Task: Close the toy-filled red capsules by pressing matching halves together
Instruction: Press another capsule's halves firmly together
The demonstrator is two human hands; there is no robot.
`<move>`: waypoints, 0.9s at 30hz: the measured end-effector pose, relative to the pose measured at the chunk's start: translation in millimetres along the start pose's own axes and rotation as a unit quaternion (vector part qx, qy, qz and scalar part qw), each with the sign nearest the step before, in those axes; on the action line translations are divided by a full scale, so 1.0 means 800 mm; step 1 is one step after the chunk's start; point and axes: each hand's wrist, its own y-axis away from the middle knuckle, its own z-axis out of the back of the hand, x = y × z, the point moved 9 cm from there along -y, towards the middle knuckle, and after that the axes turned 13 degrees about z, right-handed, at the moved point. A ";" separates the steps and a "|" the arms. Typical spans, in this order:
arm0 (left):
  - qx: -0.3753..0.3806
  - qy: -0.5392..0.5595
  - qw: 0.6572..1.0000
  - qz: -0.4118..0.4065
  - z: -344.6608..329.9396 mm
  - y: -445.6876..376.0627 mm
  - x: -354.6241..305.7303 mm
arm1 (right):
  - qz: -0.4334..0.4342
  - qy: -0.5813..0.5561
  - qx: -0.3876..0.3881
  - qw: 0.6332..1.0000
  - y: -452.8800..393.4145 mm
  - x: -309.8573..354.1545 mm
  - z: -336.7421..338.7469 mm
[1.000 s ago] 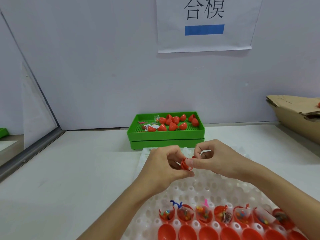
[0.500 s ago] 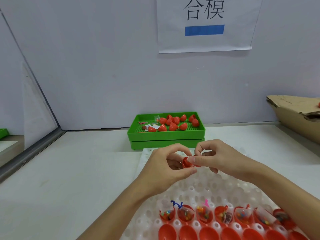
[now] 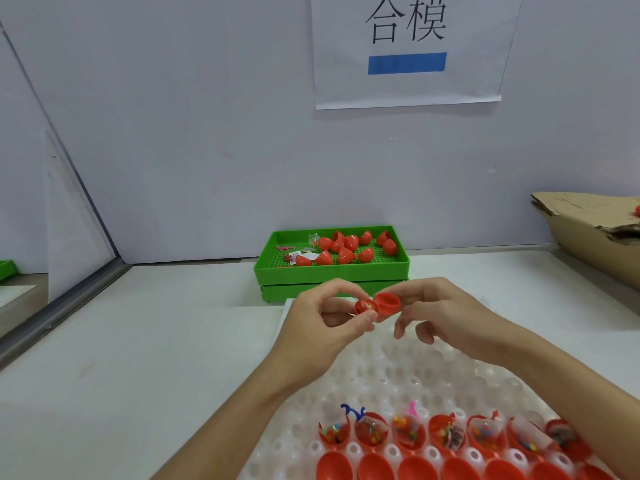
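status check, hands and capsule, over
Left hand pinches the filled half. Right hand pinches the empty half. Halves touching at the rims, capsule not yet closed. Nothing in the way.

Two red capsule halves [image 3: 378, 306] between both hands

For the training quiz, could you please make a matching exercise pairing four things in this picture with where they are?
Things:
1. green tray
2. cardboard box
3. paper sign
4. toy-filled capsule half

Places:
A. on the wall
B. between the left hand's fingertips
C. at the table's right edge
D. by the wall, behind the hands

Pairs: 1-D, 2-C, 3-A, 4-B
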 end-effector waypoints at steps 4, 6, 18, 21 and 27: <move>-0.002 -0.019 1.000 0.004 -0.001 -0.001 0.004 | 0.020 -0.038 -0.016 0.999 0.002 0.003 0.006; 0.000 -0.023 1.000 0.005 -0.003 -0.002 0.005 | 0.032 -0.045 -0.037 0.998 0.003 0.005 0.012; -0.015 -0.082 0.996 -0.018 -0.004 -0.003 0.007 | 0.076 -0.020 -0.026 0.997 0.007 0.020 0.003; -0.019 -0.088 0.996 -0.028 -0.005 -0.002 0.006 | 0.082 -0.014 -0.011 0.996 0.007 0.023 0.000; -0.026 -0.101 0.994 -0.039 -0.005 -0.002 0.003 | 0.081 0.001 -0.011 0.997 0.007 0.022 0.000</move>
